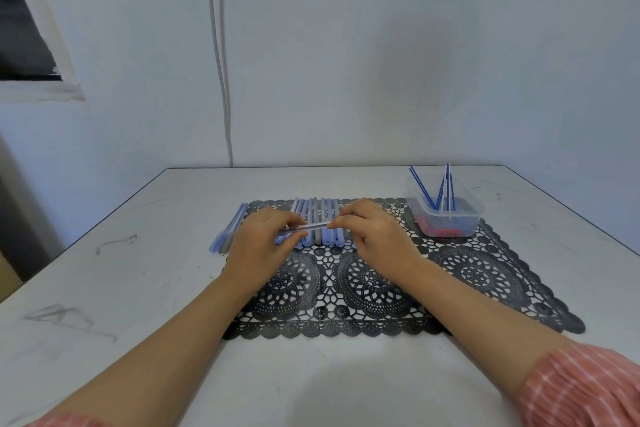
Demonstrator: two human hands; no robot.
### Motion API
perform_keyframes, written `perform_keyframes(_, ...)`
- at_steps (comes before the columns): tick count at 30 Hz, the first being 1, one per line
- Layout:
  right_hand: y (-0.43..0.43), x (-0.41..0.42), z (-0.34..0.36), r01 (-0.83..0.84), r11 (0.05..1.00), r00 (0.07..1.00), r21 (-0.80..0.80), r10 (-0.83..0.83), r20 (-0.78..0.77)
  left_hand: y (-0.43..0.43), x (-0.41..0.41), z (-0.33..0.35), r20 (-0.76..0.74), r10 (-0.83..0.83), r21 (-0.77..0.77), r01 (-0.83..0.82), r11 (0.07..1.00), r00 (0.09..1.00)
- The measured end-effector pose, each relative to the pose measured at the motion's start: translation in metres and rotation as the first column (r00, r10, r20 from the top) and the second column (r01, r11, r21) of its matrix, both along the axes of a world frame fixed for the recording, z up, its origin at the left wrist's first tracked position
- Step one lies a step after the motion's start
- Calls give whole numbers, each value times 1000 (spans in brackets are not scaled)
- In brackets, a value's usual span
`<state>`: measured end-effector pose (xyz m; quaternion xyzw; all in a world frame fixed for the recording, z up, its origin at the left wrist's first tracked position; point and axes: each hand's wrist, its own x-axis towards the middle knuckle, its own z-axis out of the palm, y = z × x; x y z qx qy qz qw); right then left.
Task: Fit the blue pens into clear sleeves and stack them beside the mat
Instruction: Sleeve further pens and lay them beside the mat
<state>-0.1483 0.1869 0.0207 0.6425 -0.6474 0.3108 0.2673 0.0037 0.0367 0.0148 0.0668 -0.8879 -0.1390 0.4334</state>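
Left hand (pixel 266 239) and right hand (pixel 374 232) each pinch one clear sleeve (pixel 306 227) mid-frame; skewed push could jam it or scatter the row (pixel 323 208) underneath.

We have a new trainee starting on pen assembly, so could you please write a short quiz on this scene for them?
1. True or false: the clear tub stands off the black mat.
2. The clear sleeve above the mat is held by: A one hand; B both hands; C neither hand.
3. Beside which edge of the mat does the pile of pens lie?
Key: 1 false, it stands on the mat. 2 B, left hand and right hand. 3 left.
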Motion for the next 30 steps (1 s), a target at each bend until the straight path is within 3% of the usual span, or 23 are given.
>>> perform_keyframes(8,-2,-1,-3,-46,999,995,-14,47,90,-2,0,-1,4,0,2,0,1000,1000)
perform_keyframes(11,-3,0,-2,-30,999,970,-44,40,239,-2,0,-1,8,0,-8,0,1000,1000)
perform_keyframes(15,-1,5,8,17,998,816,-59,20,577,-2,0,0,17,15,-11,-15,1000,1000)
perform_keyframes(18,4,4,14,38,998,725,-52,8,689,-2,1,-1,18,12,-8,-11,1000,1000)
perform_keyframes(23,8,-3,17,118,992,723,54,-123,680,-1,0,0,13,51,-28,-51,998,999)
perform_keyframes(30,9,-12,16,119,902,845,415,-312,434,-3,0,-1,31,69,-41,-68,997,997)
